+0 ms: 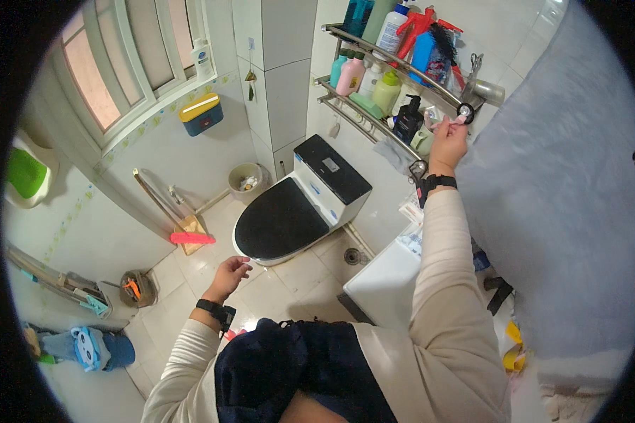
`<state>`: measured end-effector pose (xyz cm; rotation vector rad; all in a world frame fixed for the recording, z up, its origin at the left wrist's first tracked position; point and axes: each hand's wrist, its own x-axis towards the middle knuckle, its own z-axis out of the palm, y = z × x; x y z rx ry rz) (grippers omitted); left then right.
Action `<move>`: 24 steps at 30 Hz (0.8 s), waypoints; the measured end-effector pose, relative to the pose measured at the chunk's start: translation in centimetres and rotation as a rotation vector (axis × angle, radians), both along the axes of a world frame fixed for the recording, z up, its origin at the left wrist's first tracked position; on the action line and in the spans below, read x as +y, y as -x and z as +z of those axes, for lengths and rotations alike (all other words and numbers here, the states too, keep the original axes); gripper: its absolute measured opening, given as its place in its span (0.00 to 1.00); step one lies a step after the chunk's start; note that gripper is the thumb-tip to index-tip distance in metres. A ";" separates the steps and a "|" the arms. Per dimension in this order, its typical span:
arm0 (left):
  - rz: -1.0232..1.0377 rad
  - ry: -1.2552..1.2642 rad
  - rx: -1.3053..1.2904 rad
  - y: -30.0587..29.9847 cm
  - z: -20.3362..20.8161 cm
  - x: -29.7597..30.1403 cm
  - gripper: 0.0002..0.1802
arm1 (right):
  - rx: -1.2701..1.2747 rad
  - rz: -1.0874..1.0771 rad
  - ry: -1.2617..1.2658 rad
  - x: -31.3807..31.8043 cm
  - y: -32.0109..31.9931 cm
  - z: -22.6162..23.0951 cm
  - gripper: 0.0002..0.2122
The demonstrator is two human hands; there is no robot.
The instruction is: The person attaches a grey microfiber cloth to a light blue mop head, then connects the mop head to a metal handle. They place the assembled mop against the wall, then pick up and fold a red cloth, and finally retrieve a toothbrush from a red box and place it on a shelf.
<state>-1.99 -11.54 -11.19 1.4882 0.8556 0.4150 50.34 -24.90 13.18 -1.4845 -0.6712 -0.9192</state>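
Note:
My right hand (448,146) is raised to the right end of a two-tier metal rack (430,86). Its fingers are closed on a small pink band (458,120), next to a black ring (465,110) at the rack's end; whether the band is looped on the rack I cannot tell. Just left of this hand, on the lower tier, stand a black pump bottle (408,120) and a yellow-green bottle (386,92). My left hand (227,278) hangs over the floor near the toilet (282,220), its fingers loosely bent and apart, holding nothing.
A waste bin (247,182) stands left of the toilet, beside a broom with a pink head (192,238). A white cabinet top (384,278) lies below my right arm. The grey-blue curtain (550,211) hangs at right. A floor drain (353,256) shows near the toilet base.

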 end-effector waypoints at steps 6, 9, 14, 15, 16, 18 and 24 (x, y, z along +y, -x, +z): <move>-0.033 0.001 -0.035 -1.4 -0.6 -0.7 0.10 | 0.034 -0.152 0.197 0.0 -1.6 -2.1 0.12; -0.056 -0.013 -0.030 -2.3 -0.1 -0.9 0.10 | 0.067 -0.228 0.299 0.1 -2.9 -3.1 0.11; -0.076 0.021 -0.053 -4.0 0.0 -1.4 0.09 | 0.400 0.183 0.146 0.0 -3.3 -4.5 0.12; -0.083 0.022 -0.082 -4.3 -0.1 -1.5 0.09 | 0.397 0.220 0.122 -0.1 -3.2 -4.6 0.13; -0.092 0.042 -0.113 -4.4 -0.2 -1.7 0.09 | 0.374 0.217 0.140 -0.2 -3.1 -4.7 0.12; -0.097 0.035 -0.087 -4.5 -0.2 -2.0 0.08 | 0.340 0.234 0.164 -0.3 -2.9 -4.5 0.11; -0.056 0.045 0.009 -3.7 0.9 -3.1 0.09 | 0.027 0.057 0.221 0.1 -3.4 -1.8 0.09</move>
